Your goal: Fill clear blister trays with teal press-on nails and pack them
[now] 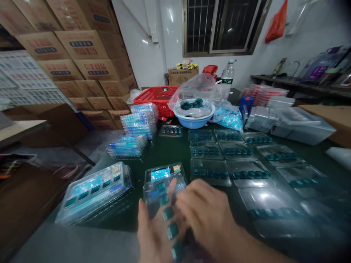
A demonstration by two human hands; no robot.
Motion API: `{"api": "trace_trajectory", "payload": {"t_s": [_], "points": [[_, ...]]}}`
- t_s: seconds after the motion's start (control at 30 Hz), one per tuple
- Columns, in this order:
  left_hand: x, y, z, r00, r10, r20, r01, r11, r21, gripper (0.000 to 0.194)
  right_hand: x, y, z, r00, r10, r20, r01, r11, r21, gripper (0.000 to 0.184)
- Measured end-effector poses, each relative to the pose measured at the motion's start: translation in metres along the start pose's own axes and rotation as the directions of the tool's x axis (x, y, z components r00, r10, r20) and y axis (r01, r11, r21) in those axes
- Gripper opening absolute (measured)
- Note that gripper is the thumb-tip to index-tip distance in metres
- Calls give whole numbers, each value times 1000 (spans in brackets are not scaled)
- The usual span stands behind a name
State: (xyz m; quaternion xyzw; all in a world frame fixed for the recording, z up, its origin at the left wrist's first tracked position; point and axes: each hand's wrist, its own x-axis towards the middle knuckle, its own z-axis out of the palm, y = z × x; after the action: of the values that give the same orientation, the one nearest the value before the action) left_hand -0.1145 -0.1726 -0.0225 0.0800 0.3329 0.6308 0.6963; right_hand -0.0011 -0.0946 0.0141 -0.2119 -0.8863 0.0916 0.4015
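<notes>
A clear plastic blister tray (150, 190) with a row of dark teal cubes (172, 231) lies tilted across my left hand (150, 235). The left thumb runs along its near side, and its other fingers support it from below. Along the tray's right edge, my right hand (210, 208) has its fingers curled together. Motion smears its fingertips, so anything between them is hidden. Just behind the held tray, another clear pack (160, 174) holds a bright blue patterned piece and a small tan block. To the left sits a stack of filled clear packs (94, 188).
Rows of clear trays with teal cubes (251, 174) cover the table's right side. Behind are packed stacks (139, 122), a red basket (159, 95), a blue basin (195, 120) with a plastic bag, and a bag of blue pieces (229, 117). Cartons (90, 47) rise at left.
</notes>
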Motion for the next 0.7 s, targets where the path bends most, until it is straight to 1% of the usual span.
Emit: {"api": "trace_trajectory", "payload": {"t_s": [0.1, 0.17, 0.2, 0.3, 0.4, 0.5, 0.57, 0.63, 0.7], "points": [[5, -7, 2, 995, 68, 74, -54, 982, -179, 71, 13, 25, -7, 994, 48, 97, -48, 999, -8, 21], [8, -10, 4, 985, 120, 126, -77, 951, -301, 67, 17, 35, -4, 988, 44, 151, -43, 999, -14, 19], [9, -10, 4, 981, 123, 151, -67, 941, -333, 66, 17, 39, 0, 983, 42, 180, -39, 999, -16, 19], [10, -7, 1, 973, 45, 227, 32, 945, -327, 68, 13, 46, 10, 970, 15, 243, -16, 1000, 0, 17], [10, -2, -1, 965, -14, 260, 92, 953, -289, 69, 10, 51, 16, 967, -39, 251, 37, 999, 12, 19], [10, -2, 2, 965, -29, 259, 102, 957, -273, 69, 10, 52, 19, 962, -85, 260, 109, 991, -81, 17], [11, -3, 6, 966, -40, 255, 110, 958, -265, 69, 10, 53, 20, 958, -86, 274, 133, 978, -158, 15], [11, -4, 11, 968, -34, 248, 104, 956, -273, 71, 9, 55, 19, 958, -71, 277, 123, 977, -175, 14], [10, -3, 15, 969, -11, 245, 85, 952, -294, 74, 6, 60, 15, 975, -18, 220, 49, 989, -137, 15]]}}
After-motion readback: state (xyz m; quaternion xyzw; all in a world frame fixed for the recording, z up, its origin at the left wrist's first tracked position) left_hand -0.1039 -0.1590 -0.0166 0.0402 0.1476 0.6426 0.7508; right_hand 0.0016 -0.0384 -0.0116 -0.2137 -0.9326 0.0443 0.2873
